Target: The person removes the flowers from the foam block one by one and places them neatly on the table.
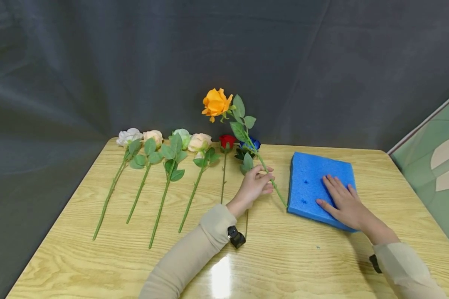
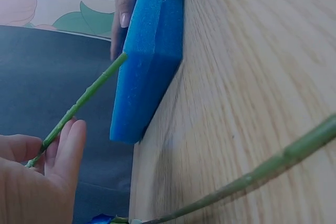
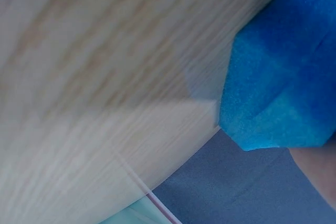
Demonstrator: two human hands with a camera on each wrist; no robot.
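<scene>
My left hand point(image 1: 255, 185) pinches the green stem of an orange rose point(image 1: 216, 104) between thumb and fingers. The rose tilts with its bloom up and to the left, and the stem's lower end overlaps the near left corner of a blue foam block point(image 1: 321, 166) in the head view. In the left wrist view the stem tip point(image 2: 122, 57) shows close by the block's edge. My right hand point(image 1: 346, 207) lies flat on top of the block, fingers spread. Two small holes point(image 1: 305, 182) mark the block's upper face, left of that hand.
Left of the block, on the wooden table point(image 1: 284, 257), lie a white rose point(image 1: 129, 136), several pale roses point(image 1: 199, 142), a red rose point(image 1: 227, 141) and a blue rose point(image 1: 251, 144). My left forearm crosses over the blue rose's stem. A dark curtain point(image 1: 224, 50) hangs behind.
</scene>
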